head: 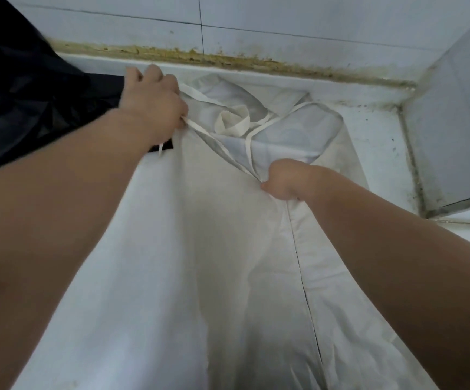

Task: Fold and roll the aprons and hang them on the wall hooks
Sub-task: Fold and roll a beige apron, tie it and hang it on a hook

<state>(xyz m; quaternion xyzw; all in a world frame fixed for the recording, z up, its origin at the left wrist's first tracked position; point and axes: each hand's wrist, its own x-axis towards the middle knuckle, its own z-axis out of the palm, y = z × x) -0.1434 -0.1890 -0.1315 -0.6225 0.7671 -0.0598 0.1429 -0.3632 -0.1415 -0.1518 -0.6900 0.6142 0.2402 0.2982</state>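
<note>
A white apron lies lengthwise on a white counter, its bib end far from me with cream ties bunched on top. My left hand grips the apron's left edge and a tie near the bib. My right hand pinches a folded edge of the apron nearer to me, fingers curled under. A long crease runs from the right hand toward me.
A black apron or cloth is heaped on the counter at the far left, touching the white one. A tiled wall with a stained joint runs along the back. A tiled corner block stands at the right.
</note>
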